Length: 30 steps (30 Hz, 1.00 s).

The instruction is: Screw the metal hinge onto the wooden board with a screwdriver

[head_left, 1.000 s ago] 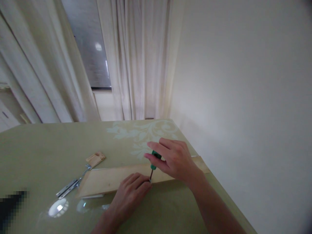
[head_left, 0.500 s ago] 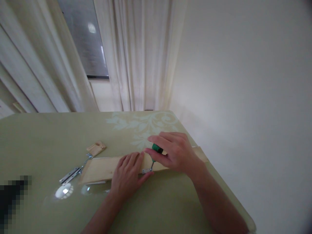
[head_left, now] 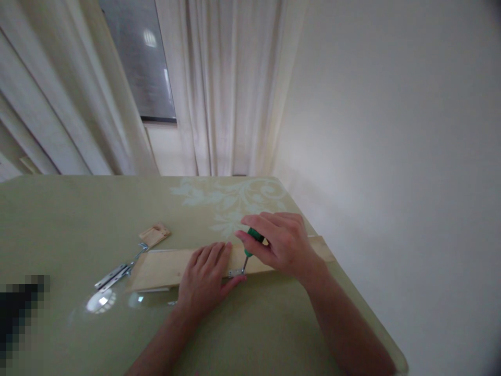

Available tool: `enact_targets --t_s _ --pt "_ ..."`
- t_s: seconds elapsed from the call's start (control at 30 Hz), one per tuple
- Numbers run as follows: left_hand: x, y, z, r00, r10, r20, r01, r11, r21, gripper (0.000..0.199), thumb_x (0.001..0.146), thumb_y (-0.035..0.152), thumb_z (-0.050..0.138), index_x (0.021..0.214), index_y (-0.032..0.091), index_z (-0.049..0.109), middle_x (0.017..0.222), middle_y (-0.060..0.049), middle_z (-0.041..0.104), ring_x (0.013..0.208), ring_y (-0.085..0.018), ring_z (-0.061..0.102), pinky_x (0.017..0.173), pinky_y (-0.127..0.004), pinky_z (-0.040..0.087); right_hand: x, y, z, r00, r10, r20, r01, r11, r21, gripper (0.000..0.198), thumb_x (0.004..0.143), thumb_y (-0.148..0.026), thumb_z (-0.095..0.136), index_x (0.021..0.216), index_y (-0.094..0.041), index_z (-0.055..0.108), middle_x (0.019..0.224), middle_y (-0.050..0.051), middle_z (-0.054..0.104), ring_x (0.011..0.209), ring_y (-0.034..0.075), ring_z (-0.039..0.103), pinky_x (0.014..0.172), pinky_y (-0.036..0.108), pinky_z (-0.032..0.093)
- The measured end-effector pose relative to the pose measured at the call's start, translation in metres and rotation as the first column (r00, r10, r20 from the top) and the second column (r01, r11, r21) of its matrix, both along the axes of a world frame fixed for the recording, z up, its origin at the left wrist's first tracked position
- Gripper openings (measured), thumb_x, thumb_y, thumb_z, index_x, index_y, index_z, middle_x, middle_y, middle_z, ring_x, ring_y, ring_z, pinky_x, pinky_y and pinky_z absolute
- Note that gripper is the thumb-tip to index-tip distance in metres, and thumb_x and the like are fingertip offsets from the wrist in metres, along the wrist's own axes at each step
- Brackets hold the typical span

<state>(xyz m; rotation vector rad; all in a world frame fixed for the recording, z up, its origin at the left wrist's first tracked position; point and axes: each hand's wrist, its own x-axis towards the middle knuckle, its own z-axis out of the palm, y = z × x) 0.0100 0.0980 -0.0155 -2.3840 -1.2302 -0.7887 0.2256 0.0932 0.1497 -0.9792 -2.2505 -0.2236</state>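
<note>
A long pale wooden board (head_left: 160, 269) lies on the table. My left hand (head_left: 205, 274) rests on it, fingers laid flat over the top and the thumb stretched out along the near edge. Just by that thumb, a small metal hinge plate (head_left: 235, 272) sits at the board's near edge. My right hand (head_left: 279, 243) is closed round the green handle of a screwdriver (head_left: 249, 251), which stands slightly tilted. Its tip meets the right end of the plate; any screw head there is too small to make out.
Left of the board lie silver metal hinges (head_left: 113, 277), small shiny metal pieces (head_left: 141, 249) and a small wooden block (head_left: 155, 234). A tiny metal piece (head_left: 172, 303) is near my left wrist. The green table (head_left: 78, 214) ends on the right beside a white wall (head_left: 391, 156).
My right hand and the screwdriver handle have shifted very slightly, with the tip still on the plate. The left hand stays on the board. The camera view has moved a little.
</note>
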Motion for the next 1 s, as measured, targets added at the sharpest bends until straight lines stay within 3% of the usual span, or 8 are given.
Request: enact_targets --t_s 0.1,0.2,0.27,0.43,0.63,0.7,0.87,1.0 --pt "-0.001 0.0 -0.001 1.0 -0.006 -0.016 0.006 1.0 0.0 0.071 0.1 0.072 0.048 0.139 0.014 0.065 0.132 -0.018 0.071 0.118 -0.035 0.066 0.102 -0.049 0.045 0.002 -0.004 0.005 0.999 -0.033 0.0 0.033 0.999 -0.041 0.032 0.107 -0.042 0.054 0.116 -0.018 0.073 0.09 0.006 0.076 0.078 0.019 0.069 0.07 0.031 0.05" --pt "-0.003 0.0 -0.002 0.999 -0.014 -0.05 0.014 1.0 -0.01 0.071 0.102 0.071 0.046 0.14 0.014 0.064 0.135 -0.018 0.07 0.121 -0.035 0.065 0.104 -0.048 0.044 0.009 -0.011 0.016 0.991 0.124 -0.052 -0.133 0.971 -0.198 0.043 0.106 -0.023 0.042 0.146 -0.017 0.058 0.12 0.01 0.074 0.104 0.021 0.07 0.088 0.034 0.055" --pt "-0.003 0.001 -0.002 0.998 -0.011 -0.069 0.011 1.0 -0.006 0.072 0.102 0.071 0.044 0.14 0.013 0.064 0.135 -0.018 0.07 0.121 -0.035 0.064 0.104 -0.048 0.044 0.012 -0.012 0.018 0.974 0.215 -0.068 -0.225 0.943 -0.247 0.046 0.106 -0.019 0.041 0.151 -0.018 0.053 0.123 0.009 0.074 0.105 0.019 0.069 0.09 0.032 0.054" --pt "-0.003 0.001 -0.003 0.995 0.0 -0.1 0.002 1.0 0.021 0.074 0.103 0.071 0.04 0.138 0.011 0.065 0.134 -0.019 0.07 0.12 -0.035 0.065 0.104 -0.05 0.044 0.01 -0.007 0.011 0.997 0.007 0.072 -0.006 1.0 -0.011 0.031 0.107 -0.043 0.057 0.118 -0.02 0.075 0.082 0.003 0.075 0.07 0.017 0.066 0.067 0.029 0.047" --pt "-0.003 -0.001 0.0 0.995 0.004 -0.103 -0.005 1.0 -0.005 0.072 0.105 0.069 0.037 0.141 0.013 0.064 0.138 -0.018 0.069 0.124 -0.034 0.064 0.106 -0.048 0.043 0.012 -0.008 0.012 0.997 0.073 0.019 -0.069 0.983 -0.169 0.052 0.107 -0.025 0.039 0.156 -0.011 0.048 0.124 0.013 0.073 0.109 0.023 0.07 0.088 0.036 0.055" --pt "-0.003 -0.002 0.001 0.995 0.008 -0.103 -0.011 1.0 -0.022 0.071 0.105 0.069 0.038 0.141 0.014 0.064 0.139 -0.017 0.069 0.125 -0.034 0.064 0.107 -0.048 0.043 0.011 -0.004 0.009 0.994 0.107 -0.024 -0.11 0.979 -0.175 0.046 0.109 -0.027 0.041 0.151 -0.014 0.053 0.12 0.01 0.076 0.102 0.02 0.072 0.085 0.032 0.055" --pt "-0.003 -0.002 0.001 0.994 0.012 -0.105 -0.016 0.999 -0.03 0.072 0.103 0.07 0.042 0.139 0.013 0.066 0.137 -0.018 0.07 0.123 -0.035 0.064 0.106 -0.05 0.045 0.005 0.003 0.0 0.997 -0.039 0.061 0.037 0.999 0.025 0.039 0.106 -0.047 0.053 0.115 -0.016 0.075 0.08 0.004 0.077 0.068 0.02 0.069 0.064 0.033 0.05" --pt "-0.003 -0.002 0.0 0.995 0.003 -0.095 -0.007 0.999 -0.039 0.07 0.104 0.069 0.041 0.141 0.015 0.064 0.14 -0.017 0.068 0.126 -0.034 0.063 0.107 -0.049 0.044 0.006 -0.005 0.009 0.997 0.028 0.073 -0.023 0.998 -0.066 0.054 0.102 -0.028 0.046 0.152 -0.009 0.052 0.131 0.016 0.072 0.114 0.029 0.069 0.092 0.043 0.057"
